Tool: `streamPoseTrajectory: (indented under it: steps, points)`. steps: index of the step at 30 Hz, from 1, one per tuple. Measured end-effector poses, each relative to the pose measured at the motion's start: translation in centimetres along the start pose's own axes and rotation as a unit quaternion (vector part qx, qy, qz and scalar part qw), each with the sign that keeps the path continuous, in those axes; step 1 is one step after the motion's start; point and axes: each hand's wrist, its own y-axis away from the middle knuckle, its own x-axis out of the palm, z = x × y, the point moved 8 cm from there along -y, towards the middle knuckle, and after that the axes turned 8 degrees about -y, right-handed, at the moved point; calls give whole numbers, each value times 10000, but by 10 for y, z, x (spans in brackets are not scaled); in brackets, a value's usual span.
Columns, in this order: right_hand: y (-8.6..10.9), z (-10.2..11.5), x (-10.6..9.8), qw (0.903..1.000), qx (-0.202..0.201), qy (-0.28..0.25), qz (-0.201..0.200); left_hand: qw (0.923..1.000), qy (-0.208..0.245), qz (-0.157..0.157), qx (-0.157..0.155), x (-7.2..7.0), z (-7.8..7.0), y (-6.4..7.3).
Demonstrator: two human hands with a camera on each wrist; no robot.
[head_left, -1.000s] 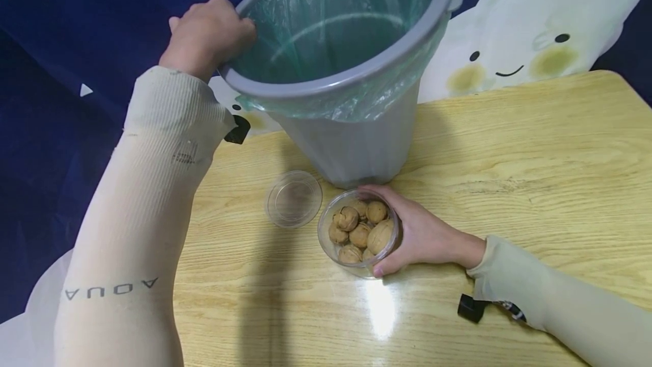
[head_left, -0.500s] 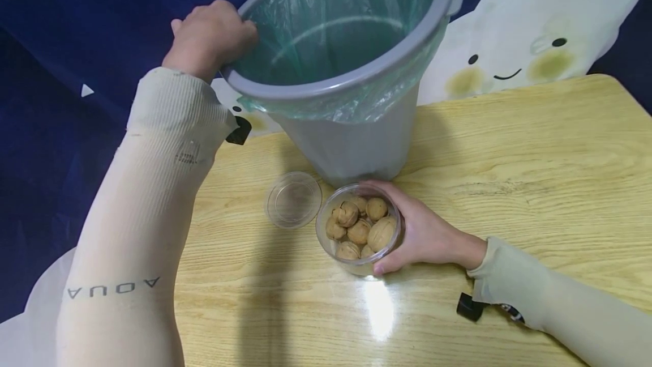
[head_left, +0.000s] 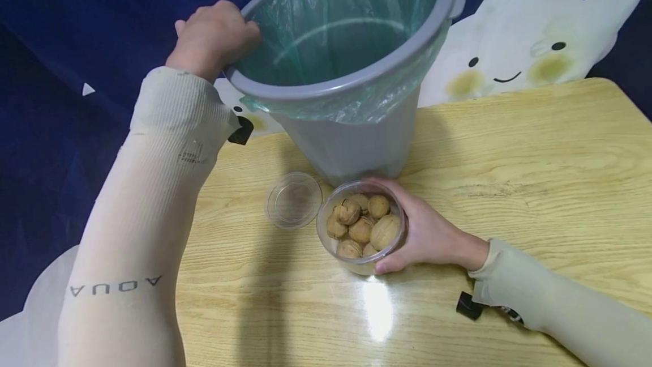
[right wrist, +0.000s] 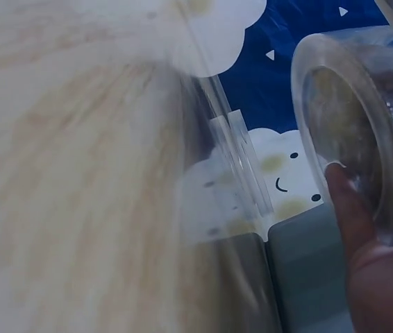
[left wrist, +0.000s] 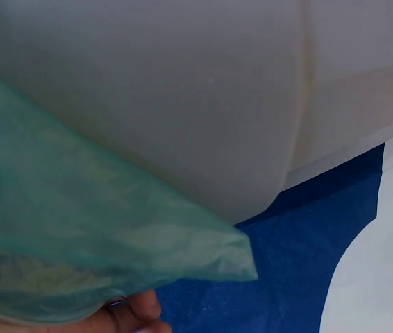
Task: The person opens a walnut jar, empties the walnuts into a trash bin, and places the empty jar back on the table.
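Note:
My left hand [head_left: 214, 38] grips the left rim of a grey trash can [head_left: 351, 146], which stands at the back of the table. A green bin liner [head_left: 346, 44] lines it and folds over its rim. In the left wrist view, fingertips [left wrist: 137, 313] show below the liner's loose edge. My right hand [head_left: 423, 231] holds a clear round plastic tub [head_left: 364, 265] from its right side, in front of the can. Several walnuts [head_left: 360, 230] lie inside the uncovered tub. The right wrist view shows the tub's base [right wrist: 342, 125] raised off the table, with a finger against it.
A clear round lid [head_left: 293, 200] lies flat on the wooden table [head_left: 519, 186], left of the tub. Behind the table hangs a dark blue cloth [head_left: 51, 44] with white cloud figures. A black wrist camera [head_left: 468, 306] hangs below the right sleeve.
My right hand has lifted the tub slightly, its rim shifting a little up in view toward the trash can. The left hand keeps its grip on the rim.

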Motion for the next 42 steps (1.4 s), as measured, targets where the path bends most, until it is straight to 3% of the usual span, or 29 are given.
streamPoseTrajectory:
  steps: [14, 29, 42]
  points:
    - [-1, 7, -4, 9991, -393, -150, 82, 10000, 53, -2, -8, 1, -1, -1]
    - [0, 13, -9, 9991, -270, -316, -51, 9999, 131, 8, 4, 3, -2, -2]
    - [-3, 22, -17, 9979, -455, -390, -264, 9997, 190, 111, -91, 7, 1, -9]
